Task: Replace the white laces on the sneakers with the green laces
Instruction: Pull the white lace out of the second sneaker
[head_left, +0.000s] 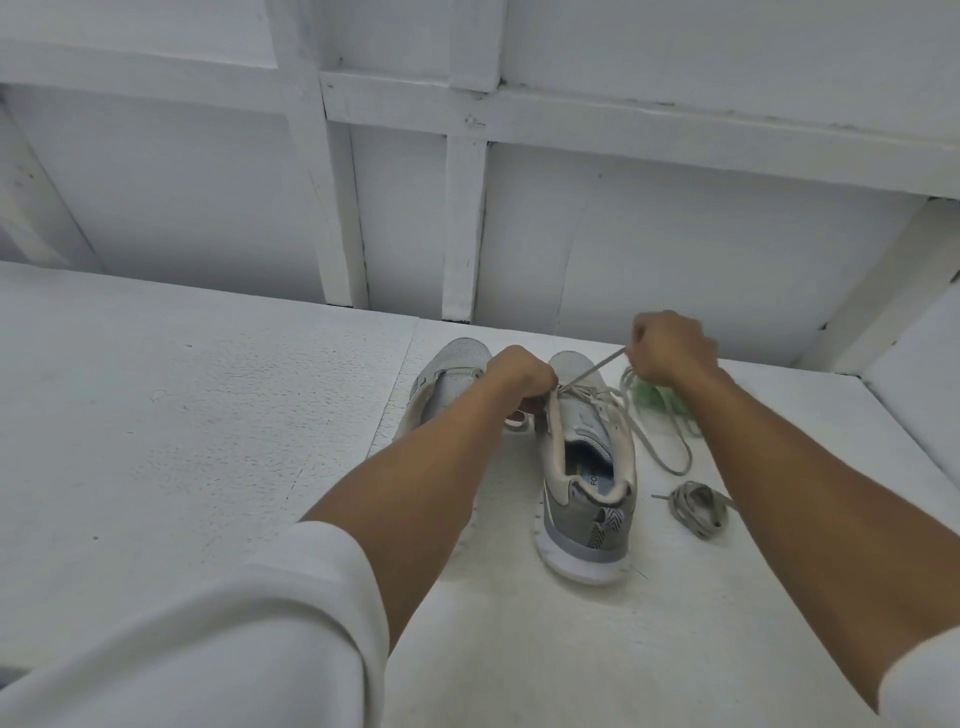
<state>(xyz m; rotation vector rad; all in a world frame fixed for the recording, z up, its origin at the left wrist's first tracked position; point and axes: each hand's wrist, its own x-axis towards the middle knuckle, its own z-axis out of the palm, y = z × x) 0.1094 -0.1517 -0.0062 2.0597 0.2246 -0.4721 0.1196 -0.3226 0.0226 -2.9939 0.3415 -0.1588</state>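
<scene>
Two grey sneakers stand side by side on the white surface, heels toward me. The right sneaker (587, 467) still carries a white lace (597, 371). My right hand (670, 345) pinches one strand of that lace and holds it taut, up and to the right of the shoe. My left hand (522, 376) grips the shoe's upper eyelet edge by the tongue. The left sneaker (449, 382) is partly hidden behind my left forearm. A loose loop of white lace (670, 457) trails right of the shoe. Green laces (662, 402) lie bunched behind my right wrist.
A coiled pale lace (698, 506) lies on the surface right of the heel. A white panelled wall (467, 218) rises just behind the shoes, and a white side wall (914, 364) closes the right end. The white tabletop (182, 389) stretches to the left.
</scene>
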